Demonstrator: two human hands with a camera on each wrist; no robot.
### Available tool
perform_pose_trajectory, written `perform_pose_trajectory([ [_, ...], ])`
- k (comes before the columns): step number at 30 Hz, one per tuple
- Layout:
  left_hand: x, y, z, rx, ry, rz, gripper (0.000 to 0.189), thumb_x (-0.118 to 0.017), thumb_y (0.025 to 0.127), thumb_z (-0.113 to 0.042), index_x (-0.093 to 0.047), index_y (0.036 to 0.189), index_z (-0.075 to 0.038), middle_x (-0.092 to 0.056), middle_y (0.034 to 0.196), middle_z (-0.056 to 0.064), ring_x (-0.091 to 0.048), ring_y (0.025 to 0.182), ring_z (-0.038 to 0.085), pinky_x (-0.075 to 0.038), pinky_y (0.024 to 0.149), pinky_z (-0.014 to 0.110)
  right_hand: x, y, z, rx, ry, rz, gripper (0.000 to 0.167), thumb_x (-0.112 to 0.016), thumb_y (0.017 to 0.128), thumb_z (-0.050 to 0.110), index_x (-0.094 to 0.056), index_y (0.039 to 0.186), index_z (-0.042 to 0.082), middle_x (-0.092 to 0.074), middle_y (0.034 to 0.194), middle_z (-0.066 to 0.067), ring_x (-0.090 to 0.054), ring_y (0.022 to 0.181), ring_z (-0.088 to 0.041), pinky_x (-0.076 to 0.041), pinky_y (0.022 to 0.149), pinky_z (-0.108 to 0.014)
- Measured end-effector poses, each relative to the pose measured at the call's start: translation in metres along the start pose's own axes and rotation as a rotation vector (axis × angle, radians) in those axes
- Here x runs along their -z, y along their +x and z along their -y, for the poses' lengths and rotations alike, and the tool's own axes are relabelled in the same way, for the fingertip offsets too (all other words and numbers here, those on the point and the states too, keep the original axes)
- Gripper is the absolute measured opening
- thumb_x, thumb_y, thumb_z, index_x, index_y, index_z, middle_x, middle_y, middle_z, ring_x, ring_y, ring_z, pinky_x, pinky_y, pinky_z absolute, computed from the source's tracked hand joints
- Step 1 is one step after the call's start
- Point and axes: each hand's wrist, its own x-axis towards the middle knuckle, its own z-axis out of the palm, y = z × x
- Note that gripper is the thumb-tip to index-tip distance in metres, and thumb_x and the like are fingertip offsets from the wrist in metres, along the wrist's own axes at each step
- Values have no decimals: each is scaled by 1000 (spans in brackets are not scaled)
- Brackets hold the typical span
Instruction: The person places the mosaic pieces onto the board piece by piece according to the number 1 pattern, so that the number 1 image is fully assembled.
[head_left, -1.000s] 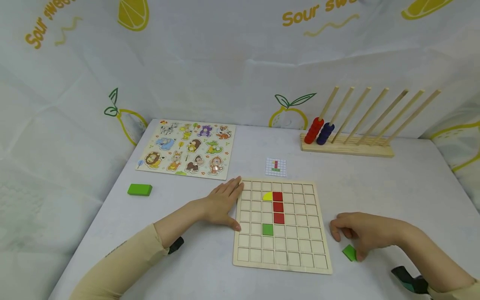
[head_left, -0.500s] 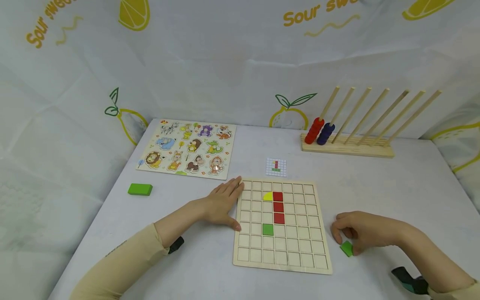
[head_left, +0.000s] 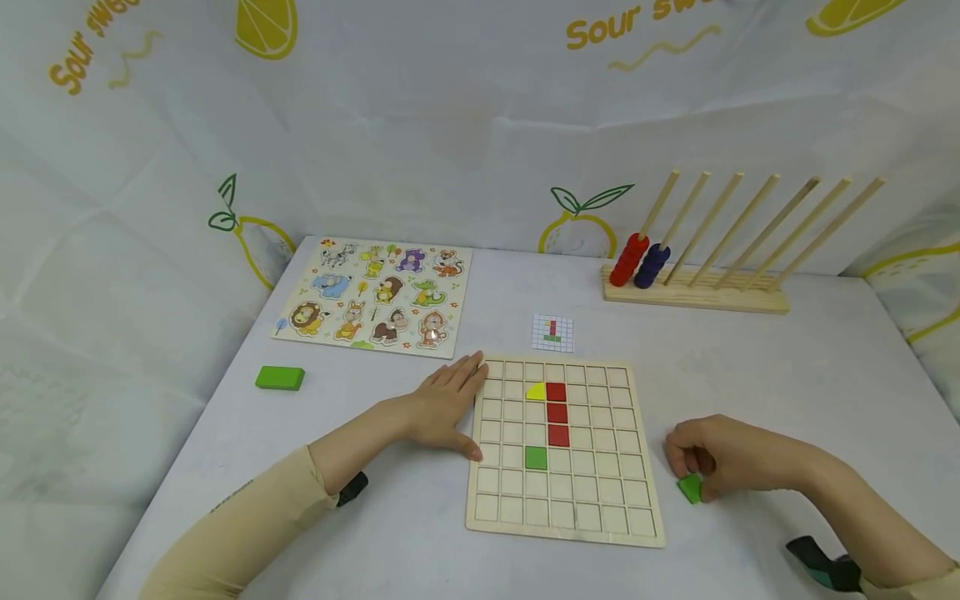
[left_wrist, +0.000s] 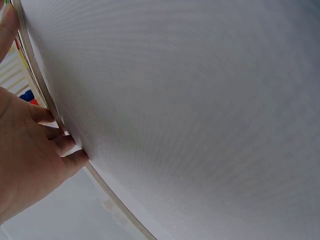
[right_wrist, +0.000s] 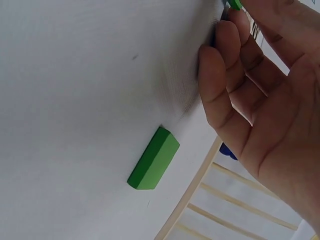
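My left hand [head_left: 441,410] rests against the left edge of a wooden grid board [head_left: 603,533], fingers and thumb spread. Its fingertips [left_wrist: 77,159] touch the board's rim in the left wrist view. On the board lie a yellow quarter-round piece [head_left: 536,392], several red square tiles [head_left: 557,413] in a column and a green square tile [head_left: 536,458]. Right of the board, my right hand [head_left: 738,457] pinches a loose green tile [head_left: 689,489] between thumb and index finger, low over the table. The right wrist view shows only a sliver of that tile.
A small pattern card [head_left: 552,333] lies behind the board. An animal puzzle [head_left: 378,298] and a green block [head_left: 280,378] are at left, a peg abacus [head_left: 697,298] at back right. The right wrist view shows a green block [right_wrist: 154,160] on the table.
The loose green tile has slid slightly away and to the left, with my right thumb and index finger closing on it. My left hand has stayed at the board.
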Motion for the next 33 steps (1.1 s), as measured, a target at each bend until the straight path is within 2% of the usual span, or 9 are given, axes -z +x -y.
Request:
perform_pose_trajectory([
  [12, 1, -1, -1, -1, -13, -2, 123, -73, 76, -63, -4, 159, -4, 11, 168, 13, 4, 158, 30, -8, 128, 51, 4, 10, 11, -57, -87, -72, 26, -78, 75, 6, -59, 82, 22, -57, 74, 13, -48, 68, 3, -43, 57, -20],
  [21, 1, 0, -1, -1, -7, -1, 123, -73, 76, -63, -4, 159, -4, 11, 168, 14, 4, 158, 30, -8, 128, 50, 7, 14, 24, 49, -117, -168, 18, -75, 84, 16, -63, 92, 27, -62, 83, 14, -51, 74, 4, -50, 64, -20],
  [26, 2, -1, -1, 4, -7, 1, 123, -73, 76, -63, -4, 159, -4, 11, 168, 13, 4, 158, 30, -8, 128, 50, 4, 21, 37, 42, -126, -241, 19, -75, 86, 14, -67, 97, 28, -65, 86, 13, -51, 77, 2, -48, 66, -19],
  [33, 2, 0, -1, 0, -10, -6, 122, -74, 76, -62, -5, 159, -4, 10, 168, 13, 3, 158, 31, -9, 128, 50, -4, 39, 52, 40, -170, -326, 24, -77, 81, 9, -68, 98, 25, -63, 85, 15, -53, 78, 1, -49, 69, -18],
])
